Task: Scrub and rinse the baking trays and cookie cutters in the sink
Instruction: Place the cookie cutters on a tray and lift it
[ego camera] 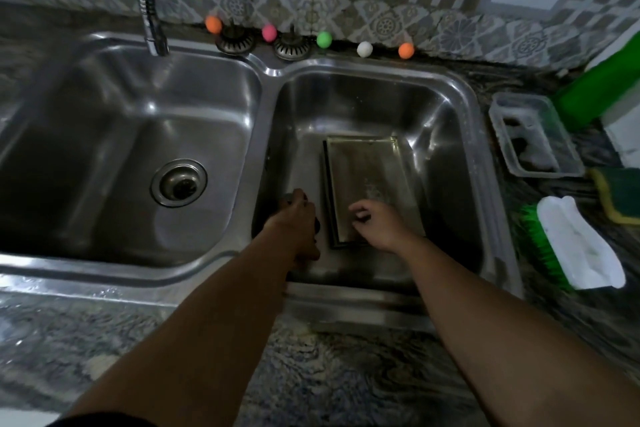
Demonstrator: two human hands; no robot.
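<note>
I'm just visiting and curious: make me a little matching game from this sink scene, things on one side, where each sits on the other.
Things:
1. baking trays
2. faucet
3. scrub brush
4. green ball

Places:
A. over the left basin
B. counter right of the sink
C. bottom of the right basin
D. ledge behind the sink

Pairs: 1-C, 2-A, 3-B, 4-D

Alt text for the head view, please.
Both hands reach into the right sink basin: the right hand curls over stacked baking trays, the left hand beside them grips something small and dark. A brush and sponge lie on the counter at right.
</note>
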